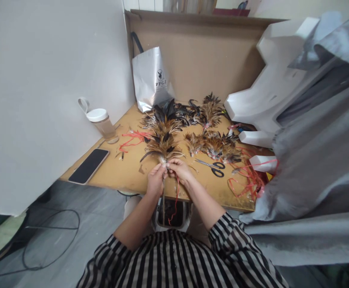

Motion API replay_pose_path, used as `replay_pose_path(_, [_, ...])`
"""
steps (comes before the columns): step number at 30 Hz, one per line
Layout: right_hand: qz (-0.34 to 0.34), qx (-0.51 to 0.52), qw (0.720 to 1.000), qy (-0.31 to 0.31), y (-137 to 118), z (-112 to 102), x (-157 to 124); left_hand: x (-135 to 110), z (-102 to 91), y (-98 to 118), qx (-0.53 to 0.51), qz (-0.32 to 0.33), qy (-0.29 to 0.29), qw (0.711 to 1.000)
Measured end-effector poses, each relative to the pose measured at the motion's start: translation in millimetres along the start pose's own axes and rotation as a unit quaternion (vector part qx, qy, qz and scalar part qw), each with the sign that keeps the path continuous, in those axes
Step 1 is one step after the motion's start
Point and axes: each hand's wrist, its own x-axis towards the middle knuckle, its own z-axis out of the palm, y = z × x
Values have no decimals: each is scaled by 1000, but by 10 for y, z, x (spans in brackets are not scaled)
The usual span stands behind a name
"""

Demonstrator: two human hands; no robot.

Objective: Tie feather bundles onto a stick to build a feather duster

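Observation:
Both hands meet at the base of a long bundle of brown and black feathers, which lies on the table pointing away from me. My left hand is closed, its fingers pinching the pale quill end and the thin stick that runs down toward my lap. Pressed against the same spot from the other side, my right hand is closed too. A red plastic string dangles from between the hands past the table edge. Fingertips hide exactly how the string sits on the stick.
Black-handled scissors lie right of my hands, near loose feather bunches. Red strings tangle at the right edge. On the left are a phone and a lidded cup. A silver bag stands behind; grey cloth hangs right.

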Motion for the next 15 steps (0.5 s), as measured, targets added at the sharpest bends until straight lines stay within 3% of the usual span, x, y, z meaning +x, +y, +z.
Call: replay_pose_path(15, [13,-18,1000,1,-16,-38,-97,-22,-41,-70,20,17,0,1000])
